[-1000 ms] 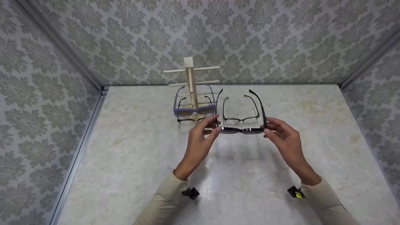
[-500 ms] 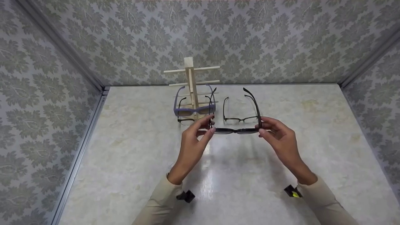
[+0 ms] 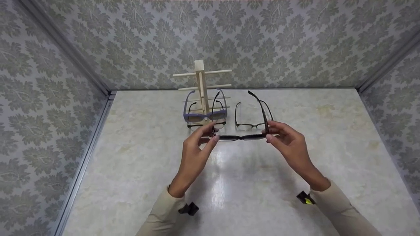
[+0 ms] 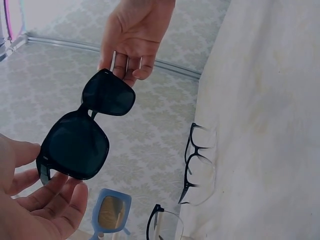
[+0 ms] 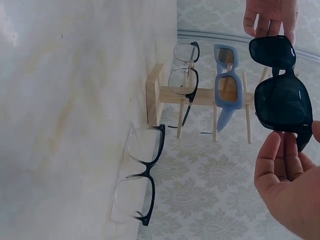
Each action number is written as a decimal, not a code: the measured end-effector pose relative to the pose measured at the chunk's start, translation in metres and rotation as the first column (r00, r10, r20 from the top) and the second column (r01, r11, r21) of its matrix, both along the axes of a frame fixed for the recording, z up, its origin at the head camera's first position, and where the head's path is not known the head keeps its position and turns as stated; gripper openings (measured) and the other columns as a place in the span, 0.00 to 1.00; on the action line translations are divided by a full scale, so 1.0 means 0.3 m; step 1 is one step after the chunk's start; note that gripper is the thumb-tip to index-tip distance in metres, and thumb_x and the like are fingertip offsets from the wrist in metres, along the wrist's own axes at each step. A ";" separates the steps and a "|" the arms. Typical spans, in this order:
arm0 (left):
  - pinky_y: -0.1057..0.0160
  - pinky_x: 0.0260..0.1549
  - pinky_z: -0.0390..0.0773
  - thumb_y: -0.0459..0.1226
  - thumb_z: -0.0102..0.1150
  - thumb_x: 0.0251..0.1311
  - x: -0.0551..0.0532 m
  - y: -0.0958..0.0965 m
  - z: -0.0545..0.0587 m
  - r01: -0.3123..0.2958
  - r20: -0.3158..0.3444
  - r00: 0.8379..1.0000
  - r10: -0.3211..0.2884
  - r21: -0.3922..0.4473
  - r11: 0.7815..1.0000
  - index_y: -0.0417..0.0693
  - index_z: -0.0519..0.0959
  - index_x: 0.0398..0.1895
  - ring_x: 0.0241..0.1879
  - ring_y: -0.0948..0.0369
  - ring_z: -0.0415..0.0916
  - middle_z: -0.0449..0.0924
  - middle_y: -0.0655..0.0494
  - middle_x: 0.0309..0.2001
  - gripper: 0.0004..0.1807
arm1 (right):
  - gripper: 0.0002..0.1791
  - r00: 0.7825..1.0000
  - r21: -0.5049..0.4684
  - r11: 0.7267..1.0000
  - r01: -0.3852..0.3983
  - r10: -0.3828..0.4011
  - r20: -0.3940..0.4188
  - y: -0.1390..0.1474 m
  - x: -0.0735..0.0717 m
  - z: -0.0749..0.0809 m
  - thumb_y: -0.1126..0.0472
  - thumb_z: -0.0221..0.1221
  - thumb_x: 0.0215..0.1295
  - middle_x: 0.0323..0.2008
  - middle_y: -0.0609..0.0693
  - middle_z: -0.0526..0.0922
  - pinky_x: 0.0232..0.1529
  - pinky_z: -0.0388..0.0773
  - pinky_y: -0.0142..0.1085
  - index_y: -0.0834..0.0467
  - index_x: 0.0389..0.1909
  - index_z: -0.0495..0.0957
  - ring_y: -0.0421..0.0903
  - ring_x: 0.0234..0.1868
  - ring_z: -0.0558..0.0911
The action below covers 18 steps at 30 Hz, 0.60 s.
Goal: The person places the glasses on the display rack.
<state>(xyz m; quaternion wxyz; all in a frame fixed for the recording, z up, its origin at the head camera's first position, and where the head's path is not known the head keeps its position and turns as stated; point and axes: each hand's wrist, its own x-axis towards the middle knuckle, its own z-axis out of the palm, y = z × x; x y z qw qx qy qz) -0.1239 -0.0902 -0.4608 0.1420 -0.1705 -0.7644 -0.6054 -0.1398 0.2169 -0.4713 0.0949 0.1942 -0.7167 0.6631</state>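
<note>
Black sunglasses with dark lenses are held in the air, temples unfolded and pointing away from me. My left hand pinches them at the left hinge, thumb in front. At the other hinge my right hand pinches the frame the same way. Behind them stands a wooden eyewear rack. It carries blue-framed sunglasses with brown lenses on a middle peg pair and black half-rim eyeglasses below. In the head view the held temples partly cover both the rack and a second pair of eyeglasses.
The second black half-rim eyeglasses stand on the marbled table to the right of the rack, temples unfolded. Patterned wall panels close off the back and both sides. Upper rack pegs stick out left and right.
Both hands have shifted left with the sunglasses between them. The left temple now overlaps the rack's glasses, and the right temple crosses the table eyeglasses. The grip looks the same.
</note>
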 end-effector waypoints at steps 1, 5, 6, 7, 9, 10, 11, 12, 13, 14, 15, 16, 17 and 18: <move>0.57 0.55 0.87 0.34 0.66 0.79 0.002 -0.003 0.002 -0.001 -0.003 1.000 0.001 0.000 1.000 0.41 0.80 0.73 0.56 0.50 0.85 0.87 0.47 0.58 0.23 | 0.23 1.000 0.005 1.000 -0.001 0.001 0.002 -0.003 -0.001 0.003 0.78 0.64 0.74 0.53 0.65 0.87 0.48 0.87 0.34 0.69 0.68 0.81 0.46 0.50 0.89; 0.56 0.55 0.87 0.33 0.66 0.79 0.009 -0.018 0.014 -0.006 -0.027 1.000 0.005 -0.004 1.000 0.40 0.80 0.72 0.56 0.56 0.85 0.87 0.46 0.58 0.23 | 0.23 1.000 0.007 1.000 -0.008 0.008 0.011 -0.018 -0.002 0.019 0.78 0.64 0.74 0.52 0.66 0.87 0.48 0.88 0.34 0.70 0.68 0.81 0.46 0.50 0.89; 0.56 0.55 0.87 0.33 0.66 0.78 0.011 -0.023 0.017 -0.009 -0.033 0.999 0.009 -0.004 1.000 0.39 0.80 0.72 0.56 0.56 0.84 0.87 0.46 0.58 0.23 | 0.23 1.000 0.009 1.000 -0.010 0.010 0.016 -0.023 -0.003 0.021 0.78 0.64 0.74 0.53 0.68 0.86 0.49 0.88 0.34 0.70 0.68 0.81 0.46 0.50 0.89; 0.56 0.55 0.88 0.32 0.66 0.78 0.014 -0.028 0.021 -0.012 -0.039 0.999 0.012 -0.004 1.000 0.39 0.80 0.72 0.56 0.57 0.84 0.87 0.47 0.58 0.23 | 0.23 1.000 0.010 1.000 -0.013 0.013 0.021 -0.027 -0.003 0.024 0.78 0.64 0.74 0.52 0.68 0.86 0.49 0.88 0.34 0.70 0.68 0.80 0.46 0.50 0.89; 0.57 0.54 0.88 0.31 0.66 0.78 0.017 -0.039 0.025 -0.022 -0.043 0.999 0.021 -0.005 1.000 0.40 0.80 0.73 0.56 0.57 0.84 0.87 0.48 0.58 0.23 | 0.23 0.999 0.014 1.000 -0.021 0.020 0.028 -0.038 -0.004 0.029 0.77 0.65 0.75 0.53 0.69 0.86 0.49 0.88 0.34 0.70 0.69 0.80 0.47 0.49 0.89; 0.57 0.54 0.88 0.31 0.66 0.78 0.018 -0.044 0.027 -0.027 -0.043 0.999 0.026 -0.006 1.000 0.39 0.80 0.73 0.56 0.56 0.84 0.87 0.49 0.58 0.23 | 0.23 0.999 0.019 1.000 -0.024 0.023 0.033 -0.044 -0.005 0.031 0.77 0.65 0.75 0.53 0.69 0.85 0.49 0.88 0.35 0.69 0.69 0.80 0.47 0.50 0.89; 0.57 0.55 0.87 0.32 0.66 0.78 0.020 -0.050 0.028 -0.029 -0.043 0.999 0.029 -0.005 1.000 0.39 0.79 0.73 0.57 0.54 0.85 0.87 0.48 0.58 0.23 | 0.23 0.999 0.026 0.999 -0.026 0.025 0.036 -0.049 -0.006 0.032 0.77 0.65 0.75 0.54 0.69 0.85 0.49 0.88 0.35 0.69 0.69 0.80 0.47 0.50 0.88; 0.57 0.55 0.87 0.32 0.66 0.78 0.021 -0.055 0.029 -0.032 -0.043 0.999 0.032 -0.005 0.999 0.39 0.79 0.73 0.57 0.52 0.85 0.87 0.48 0.58 0.23 | 0.23 0.999 0.029 0.999 -0.029 0.027 0.038 -0.055 -0.007 0.034 0.77 0.65 0.75 0.54 0.69 0.85 0.49 0.88 0.35 0.69 0.69 0.80 0.47 0.50 0.88; 0.57 0.55 0.87 0.32 0.66 0.78 0.023 -0.060 0.030 -0.035 -0.041 0.999 0.035 -0.004 0.999 0.40 0.79 0.73 0.58 0.51 0.85 0.87 0.47 0.58 0.23 | 0.23 0.999 0.035 0.999 -0.030 0.029 0.041 -0.060 -0.008 0.037 0.76 0.65 0.75 0.53 0.68 0.85 0.50 0.88 0.35 0.68 0.69 0.80 0.48 0.50 0.88; 0.57 0.55 0.87 0.32 0.66 0.78 0.024 -0.066 0.030 -0.037 -0.038 0.999 0.037 -0.002 0.999 0.40 0.79 0.74 0.58 0.50 0.85 0.87 0.46 0.58 0.23 | 0.23 0.999 0.038 0.999 -0.033 0.032 0.044 -0.066 -0.009 0.039 0.76 0.65 0.75 0.53 0.67 0.86 0.50 0.88 0.35 0.68 0.69 0.80 0.47 0.50 0.88; 0.56 0.55 0.87 0.32 0.65 0.79 0.025 -0.071 0.031 -0.040 -0.037 0.999 0.040 -0.001 0.999 0.39 0.79 0.74 0.58 0.49 0.84 0.86 0.45 0.58 0.23 | 0.24 0.998 0.043 0.998 -0.034 0.032 0.048 -0.071 -0.010 0.042 0.76 0.65 0.75 0.53 0.66 0.86 0.50 0.88 0.36 0.68 0.70 0.80 0.47 0.49 0.88; 0.56 0.55 0.87 0.32 0.65 0.79 0.027 -0.075 0.032 -0.042 -0.037 0.998 0.042 0.001 0.999 0.38 0.79 0.73 0.58 0.49 0.84 0.86 0.43 0.58 0.23 | 0.23 0.998 0.046 0.998 -0.036 0.033 0.050 -0.076 -0.012 0.044 0.76 0.65 0.75 0.53 0.66 0.86 0.50 0.88 0.36 0.68 0.70 0.80 0.48 0.49 0.88; 0.56 0.55 0.87 0.32 0.65 0.79 0.028 -0.079 0.034 -0.044 -0.036 0.998 0.044 0.002 0.999 0.39 0.79 0.73 0.58 0.50 0.84 0.86 0.43 0.59 0.23 | 0.24 0.998 0.048 0.998 -0.037 0.035 0.052 -0.081 -0.012 0.048 0.75 0.65 0.76 0.52 0.65 0.86 0.50 0.88 0.36 0.67 0.70 0.80 0.48 0.49 0.88; 0.57 0.55 0.87 0.32 0.65 0.79 0.030 -0.083 0.035 -0.048 -0.035 0.998 0.048 0.004 0.999 0.38 0.79 0.73 0.58 0.51 0.84 0.86 0.43 0.58 0.23 | 0.24 0.998 0.053 0.998 -0.038 0.035 0.054 -0.086 -0.013 0.051 0.75 0.65 0.76 0.52 0.64 0.86 0.50 0.88 0.36 0.67 0.70 0.80 0.48 0.49 0.89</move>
